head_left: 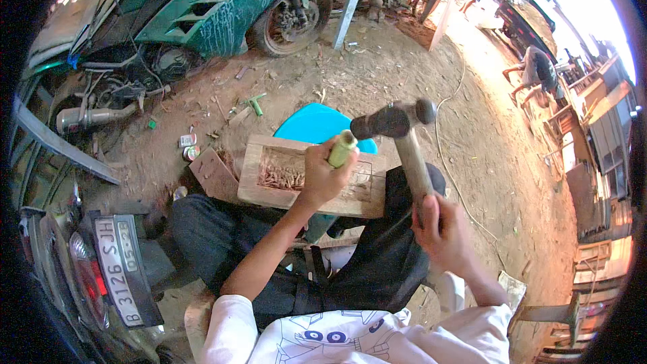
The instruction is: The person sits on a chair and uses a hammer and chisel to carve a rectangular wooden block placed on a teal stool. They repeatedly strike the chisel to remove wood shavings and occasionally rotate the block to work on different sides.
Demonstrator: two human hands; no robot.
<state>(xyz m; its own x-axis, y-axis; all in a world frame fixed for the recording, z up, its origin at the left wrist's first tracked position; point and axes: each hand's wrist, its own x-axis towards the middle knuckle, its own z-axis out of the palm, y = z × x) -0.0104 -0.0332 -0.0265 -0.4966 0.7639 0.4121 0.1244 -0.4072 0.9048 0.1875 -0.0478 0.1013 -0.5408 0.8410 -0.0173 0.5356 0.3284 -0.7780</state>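
Note:
My left hand (328, 172) is closed around the pale green handle of what looks like a chisel (343, 149), held roughly upright; its blade is hidden. The hand is over a thick wooden panel (252, 178) with a raised border and carved relief in its recess. Wood chips lie in that recess on the left. My right hand (441, 229) grips the wooden handle of a ball-peen hammer (416, 162). The dark hammer head is raised beside the chisel's butt, apart from it in this view.
Under the panel's far side shows a bright blue plastic seat (309, 123). A green motorcycle (216, 17) stands at the far left, another vehicle's tail (87, 273) at the near left. A cable (450, 168) runs along the dirt floor. Another person (539, 71) bends over at the far right.

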